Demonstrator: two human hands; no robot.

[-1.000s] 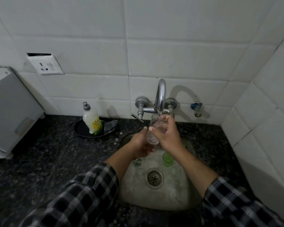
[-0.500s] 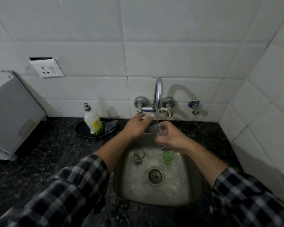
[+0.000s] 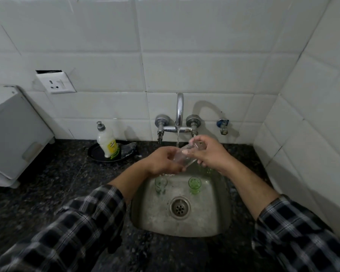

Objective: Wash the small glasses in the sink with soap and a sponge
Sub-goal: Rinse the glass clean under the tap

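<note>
We hold the clear glass (image 3: pixel 182 157) tilted under the tap (image 3: pixel 179 112), above the far edge of the sink (image 3: pixel 214 222), so the water (image 3: pixel 178 138) runs over it and drains below; the left hand (image 3: pixel 163 163) and right hand (image 3: pixel 210 154) each have a closed grip round one end. A pale glass (image 3: pixel 161 185) and a green glass (image 3: pixel 194 185) stand apart underneath, so lowering needs care. The soap bottle (image 3: pixel 107 142) stands far left on the table (image 3: pixel 67 183).

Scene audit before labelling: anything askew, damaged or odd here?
Yes. The white wall socket plate left of the chrome tap sits crooked, with a dark open gap in the tile above it. In the steel sink the small pale-green glass and small bright-green glass stand upright; nothing looks spilled or broken.
</note>
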